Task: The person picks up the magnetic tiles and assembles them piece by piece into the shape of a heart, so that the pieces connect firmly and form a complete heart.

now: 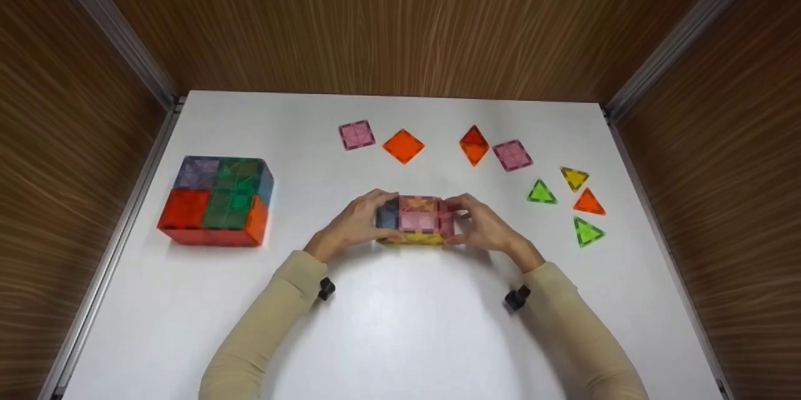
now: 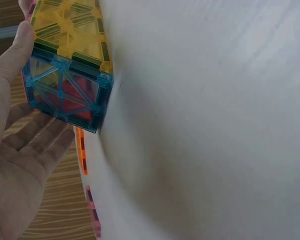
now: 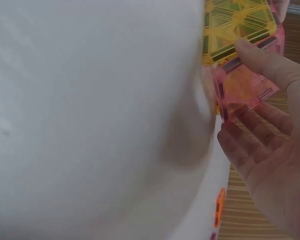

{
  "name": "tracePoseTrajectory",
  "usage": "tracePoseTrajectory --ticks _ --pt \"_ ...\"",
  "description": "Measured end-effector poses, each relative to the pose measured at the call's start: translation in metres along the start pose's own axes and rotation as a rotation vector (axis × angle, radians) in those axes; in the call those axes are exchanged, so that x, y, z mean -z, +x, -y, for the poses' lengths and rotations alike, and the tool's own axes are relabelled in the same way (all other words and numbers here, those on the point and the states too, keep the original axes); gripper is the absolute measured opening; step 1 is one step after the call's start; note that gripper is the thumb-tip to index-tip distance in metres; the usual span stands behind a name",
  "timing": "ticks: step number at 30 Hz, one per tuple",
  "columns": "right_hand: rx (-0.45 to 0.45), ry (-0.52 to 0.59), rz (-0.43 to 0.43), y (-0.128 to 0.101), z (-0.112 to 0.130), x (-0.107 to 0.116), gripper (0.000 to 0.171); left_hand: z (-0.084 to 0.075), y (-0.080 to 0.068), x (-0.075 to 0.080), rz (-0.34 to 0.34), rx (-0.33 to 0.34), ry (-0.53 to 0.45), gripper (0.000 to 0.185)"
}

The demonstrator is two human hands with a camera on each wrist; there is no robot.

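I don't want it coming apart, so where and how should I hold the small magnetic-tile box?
Probably near both ends of the small magnetic-tile box, coming in from left and right: thumbs on the near yellow face, fingers round the far side. It is longer left to right than front to back, so gripping beside the blue end tile and pink end tile should support both ends.

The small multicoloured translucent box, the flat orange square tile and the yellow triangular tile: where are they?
Small multicoloured translucent box (image 1: 418,221): head view, pink part of its top.
Flat orange square tile (image 1: 403,146): head view, face centre.
Yellow triangular tile (image 1: 574,177): head view, face centre.
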State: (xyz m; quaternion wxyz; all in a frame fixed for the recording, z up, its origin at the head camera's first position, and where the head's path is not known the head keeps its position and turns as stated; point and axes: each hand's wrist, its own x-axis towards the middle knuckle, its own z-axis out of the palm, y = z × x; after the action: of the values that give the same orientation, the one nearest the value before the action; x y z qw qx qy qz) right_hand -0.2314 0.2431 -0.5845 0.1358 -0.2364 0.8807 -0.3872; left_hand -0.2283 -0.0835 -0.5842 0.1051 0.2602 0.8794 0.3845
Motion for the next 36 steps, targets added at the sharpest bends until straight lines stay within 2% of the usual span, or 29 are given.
tracePoseTrajectory --ticks 5,9,14,16,19,23,26,29,31,33,36 --pt "-0.028 0.015 0.007 0.002 -0.001 -0.004 0.078 0.002 0.001 0.000 -0.003 -0.003 -0.006 0.089" --pt "-0.003 0.026 0.003 0.003 0.001 -0.007 0.084 0.002 0.001 0.000 -0.001 0.007 -0.009 0.089" --pt "0.018 0.042 -0.010 0.003 0.001 -0.007 0.089 -0.004 -0.008 0.005 -0.033 0.010 0.023 0.089" --pt "0.016 0.048 -0.012 0.002 0.001 -0.007 0.088 -0.006 -0.017 0.013 -0.085 0.019 0.037 0.084" --pt "0.017 0.051 -0.012 0.002 0.002 -0.007 0.087 -0.003 -0.035 0.032 -0.201 0.045 0.065 0.073" --pt "0.009 0.055 -0.012 0.001 0.003 -0.009 0.087 0.012 -0.066 0.067 -0.399 0.090 0.191 0.062" --pt "0.011 0.051 -0.017 0.001 0.003 -0.010 0.086 0.029 -0.092 0.091 -0.536 0.176 0.338 0.064" --pt "0.017 0.045 -0.014 0.001 0.002 -0.010 0.086 0.047 -0.118 0.105 -0.614 0.343 0.434 0.078" --pt "0.020 0.044 -0.010 0.001 0.002 -0.010 0.086 0.057 -0.133 0.108 -0.612 0.469 0.448 0.087" --pt "0.017 0.050 -0.006 0.001 0.002 -0.009 0.087 0.065 -0.143 0.108 -0.582 0.561 0.418 0.093" --pt "0.017 0.061 -0.010 0.001 0.002 -0.008 0.087 0.070 -0.150 0.108 -0.540 0.612 0.379 0.094"
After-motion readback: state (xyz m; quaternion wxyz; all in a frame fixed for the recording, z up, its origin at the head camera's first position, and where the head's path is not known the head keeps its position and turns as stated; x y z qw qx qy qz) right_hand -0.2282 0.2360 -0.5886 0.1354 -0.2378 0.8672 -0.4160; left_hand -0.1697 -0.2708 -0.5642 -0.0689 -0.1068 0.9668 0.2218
